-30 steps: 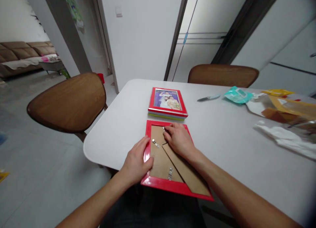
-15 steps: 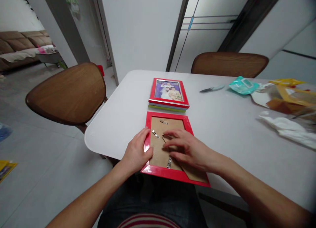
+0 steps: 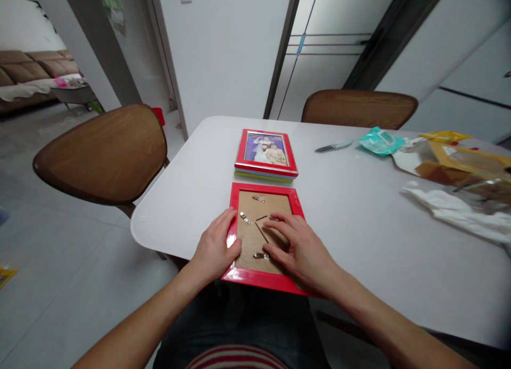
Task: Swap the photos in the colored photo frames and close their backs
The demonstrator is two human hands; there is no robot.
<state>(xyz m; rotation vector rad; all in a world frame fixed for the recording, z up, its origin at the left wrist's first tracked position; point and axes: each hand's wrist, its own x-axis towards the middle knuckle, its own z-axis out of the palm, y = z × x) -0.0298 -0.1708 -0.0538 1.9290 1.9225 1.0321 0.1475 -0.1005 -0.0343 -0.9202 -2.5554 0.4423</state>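
Observation:
A red picture frame [image 3: 249, 273] lies face down at the near edge of the table, its brown backing board [image 3: 248, 241] upward. My left hand [image 3: 217, 246] grips the frame's left side, thumb on top and fingers along the outer edge. Over the right half of the board, my right hand [image 3: 299, 246] has its fingers apart; they rest on or just above the stand flap, which it partly covers. Small metal clips show on the board: an upper clip [image 3: 258, 198], a left clip [image 3: 245, 218] and a lower clip [image 3: 261, 256] near my right thumb.
Just beyond lies a stack of frames, topped by a red frame with a photo [image 3: 265, 148]. To the right are a knife [image 3: 334, 146], a teal packet [image 3: 381, 141], crumpled white plastic [image 3: 451, 206] and yellow packaging [image 3: 459, 158]. Wooden chairs stand left [image 3: 104, 153] and behind [image 3: 359, 107].
The lower clip has turned from nearly upright to lying sideways. My right hand has shifted slightly left and lower on the board. My left hand keeps its hold on the frame.

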